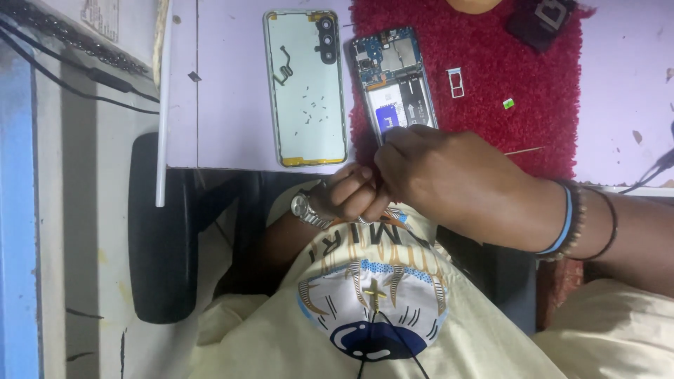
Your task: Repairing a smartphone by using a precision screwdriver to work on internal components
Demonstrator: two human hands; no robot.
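the near end of the opened phone (394, 81) on the red mat (491, 77) is covered by the curled right hand (428, 175), pressed against the closed left hand (351, 193), whose grip cannot be told, with the back cover (305, 84) left of the phone on the bench (232, 84).

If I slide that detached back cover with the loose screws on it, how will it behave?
The back cover looks thin and flat, so probably light and somewhat flexible. The tiny screws lie loose on it and would likely scatter if it tilts. On the smooth lilac table it should slide easily.
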